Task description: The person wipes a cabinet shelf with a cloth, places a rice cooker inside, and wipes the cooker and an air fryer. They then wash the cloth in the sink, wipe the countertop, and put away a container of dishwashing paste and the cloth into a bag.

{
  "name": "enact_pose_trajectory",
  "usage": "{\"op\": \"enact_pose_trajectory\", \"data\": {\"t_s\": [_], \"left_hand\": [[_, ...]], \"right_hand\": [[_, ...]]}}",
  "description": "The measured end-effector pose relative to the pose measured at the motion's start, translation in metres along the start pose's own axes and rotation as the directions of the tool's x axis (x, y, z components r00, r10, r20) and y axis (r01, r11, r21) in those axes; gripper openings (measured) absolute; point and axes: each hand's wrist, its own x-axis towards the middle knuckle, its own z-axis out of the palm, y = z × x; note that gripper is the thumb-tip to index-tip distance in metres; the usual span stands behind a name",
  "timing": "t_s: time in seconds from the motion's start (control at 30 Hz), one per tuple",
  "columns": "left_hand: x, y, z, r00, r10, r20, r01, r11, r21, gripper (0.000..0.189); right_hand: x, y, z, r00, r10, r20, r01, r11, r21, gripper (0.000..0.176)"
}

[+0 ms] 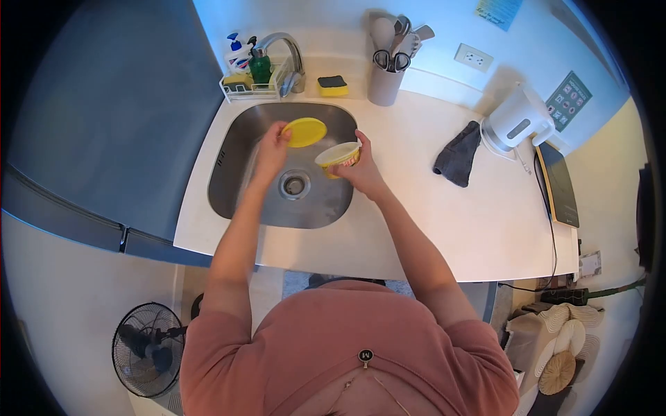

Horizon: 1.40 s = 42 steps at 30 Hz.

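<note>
Over the sink, left hand fingers grip a yellow lid; right hand fingers clasp a tub.

My only camera rides on my head, looking steeply down and forward past my chest. My left hand and right hand sit close, mid-frame, over the sink, with the white counter spread wide around.

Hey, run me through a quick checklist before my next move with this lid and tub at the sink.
1. Left hand grips the yellow lid: ok.
2. Right hand holds the tub: ok.
3. Lid off the tub: ok.
4. Both held over the sink: ok.
5. Tub empty inside: cannot tell.
6. Faucet running: cannot tell.
</note>
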Motion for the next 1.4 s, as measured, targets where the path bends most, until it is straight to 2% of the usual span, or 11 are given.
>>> {"op": "enact_pose_trajectory", "data": {"t_s": [0.1, 0.3, 0.4, 0.5, 0.6, 0.7, 0.87, 1.0, 1.07, 1.17, 1.4], "left_hand": [[-0.031, 0.034, 0.025, 0.947, 0.318, 0.051, -0.322, 0.944, 0.073, 0.019], [-0.062, 0.067, 0.031, 0.71, 0.666, 0.229, -0.679, 0.734, -0.028, 0.018], [-0.065, 0.064, 0.036, 0.79, 0.607, 0.083, -0.597, 0.793, -0.118, 0.024], [-0.065, 0.073, 0.056, 0.988, 0.153, -0.032, -0.157, 0.958, -0.241, 0.033], [-0.066, 0.076, 0.064, 0.991, -0.089, 0.099, 0.128, 0.849, -0.514, 0.046], [-0.066, 0.075, 0.063, 0.972, -0.151, 0.182, 0.226, 0.822, -0.522, 0.053], [-0.079, 0.087, 0.068, 0.986, -0.013, 0.167, 0.084, 0.901, -0.426, 0.053], [-0.085, 0.085, 0.08, 0.991, 0.068, 0.119, 0.005, 0.848, -0.53, 0.057], [-0.087, 0.085, 0.084, 0.987, -0.052, 0.15, 0.136, 0.768, -0.625, 0.056], [-0.092, 0.094, 0.09, 0.987, -0.094, 0.133, 0.153, 0.809, -0.568, 0.05], [-0.087, 0.094, 0.102, 0.976, -0.216, 0.025, 0.174, 0.705, -0.688, 0.044]], "right_hand": [[-0.008, -0.003, 0.009, 0.984, -0.17, -0.049, 0.169, 0.985, -0.02, 0.113], [-0.028, -0.026, 0.001, 0.943, -0.315, -0.105, 0.307, 0.947, -0.091, 0.117], [-0.034, -0.032, -0.004, 0.926, -0.368, -0.082, 0.356, 0.924, -0.138, 0.116], [-0.037, -0.039, -0.006, 0.943, -0.329, -0.045, 0.316, 0.931, -0.184, 0.112], [-0.038, -0.038, -0.007, 0.941, -0.336, 0.032, 0.335, 0.917, -0.217, 0.107], [-0.04, -0.024, -0.011, 0.948, -0.296, 0.115, 0.299, 0.954, -0.004, 0.097], [-0.042, -0.018, -0.02, 0.982, 0.041, 0.182, -0.145, 0.782, 0.607, 0.07], [-0.049, -0.031, -0.027, 0.993, -0.002, 0.122, -0.069, 0.81, 0.582, 0.056], [-0.049, -0.029, -0.03, 0.997, -0.037, 0.073, -0.007, 0.848, 0.53, 0.05], [-0.054, -0.034, -0.027, 0.958, -0.281, -0.05, 0.281, 0.96, -0.001, 0.045], [-0.06, -0.038, -0.022, 0.984, -0.105, -0.146, 0.139, 0.958, 0.25, 0.042]]}}
